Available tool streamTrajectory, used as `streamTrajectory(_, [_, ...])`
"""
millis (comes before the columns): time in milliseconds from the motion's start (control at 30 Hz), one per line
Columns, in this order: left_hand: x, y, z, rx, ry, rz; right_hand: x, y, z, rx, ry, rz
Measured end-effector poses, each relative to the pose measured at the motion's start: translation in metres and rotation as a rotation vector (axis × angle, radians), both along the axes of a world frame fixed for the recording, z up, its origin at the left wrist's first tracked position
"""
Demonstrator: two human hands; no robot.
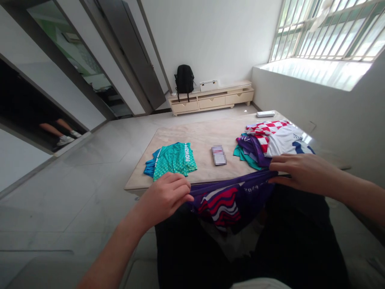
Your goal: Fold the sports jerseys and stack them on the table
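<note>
Purple jersey [224, 200] w/ red-white wavy stripes hangs off the near edge of the wooden table [198, 134], stretched betw. both hands. Left hand [165, 196] pinches its top edge at 9 o'clock, fingers clenched on cloth. Right hand [300, 172] grips the edge at 3 o'clock, fingers closed over fabric. Folded teal jersey [174, 158] lies at 10 o'clock on the table. Small blurred card stack [218, 155] at 12. Pile of jerseys [270, 140], checkered red-white on top, at 1 o'clock. Black backpack [184, 79] sits on the low cabinet [210, 100] far behind.
</note>
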State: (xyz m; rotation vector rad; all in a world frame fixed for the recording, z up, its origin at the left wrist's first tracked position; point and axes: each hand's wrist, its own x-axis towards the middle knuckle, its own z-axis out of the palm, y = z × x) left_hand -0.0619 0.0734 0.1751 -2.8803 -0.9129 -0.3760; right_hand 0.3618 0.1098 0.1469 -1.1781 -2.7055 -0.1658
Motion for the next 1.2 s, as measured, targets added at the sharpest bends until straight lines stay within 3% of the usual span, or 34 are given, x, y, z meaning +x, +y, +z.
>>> streamTrajectory(133, [0.007,-0.016,-0.008,0.031,-0.009,-0.034,0.000,-0.010,-0.005,0.303,0.006,-0.206])
streamTrajectory(233, [0.011,-0.023,-0.015,-0.017,-0.064,-0.037,-0.004,-0.017,-0.005,0.356,0.207,-0.205])
streamTrajectory(367, [0.005,-0.017,-0.025,-0.135,-0.198,0.020,-0.003,-0.018,-0.003,0.084,0.546,-0.183])
streamTrajectory(600, [-0.012,0.011,-0.036,-0.221,-0.442,0.306,0.002,-0.005,0.001,-0.226,0.553,-0.263])
streamTrajectory(800, [-0.004,0.034,-0.037,-0.306,-0.652,0.471,-0.007,0.000,0.004,-0.461,0.826,-0.237])
streamTrajectory(900, [0.000,0.039,-0.030,-0.388,-0.674,0.414,-0.008,-0.002,0.008,-0.519,0.882,-0.062])
streamTrajectory(1067, [0.012,0.031,-0.019,-0.616,-0.585,0.141,-0.010,-0.011,0.010,-0.662,1.036,0.215])
streamTrajectory(1200, [0.040,0.014,-0.028,-0.857,-0.523,0.009,-0.024,-0.020,0.014,-0.688,1.009,0.287])
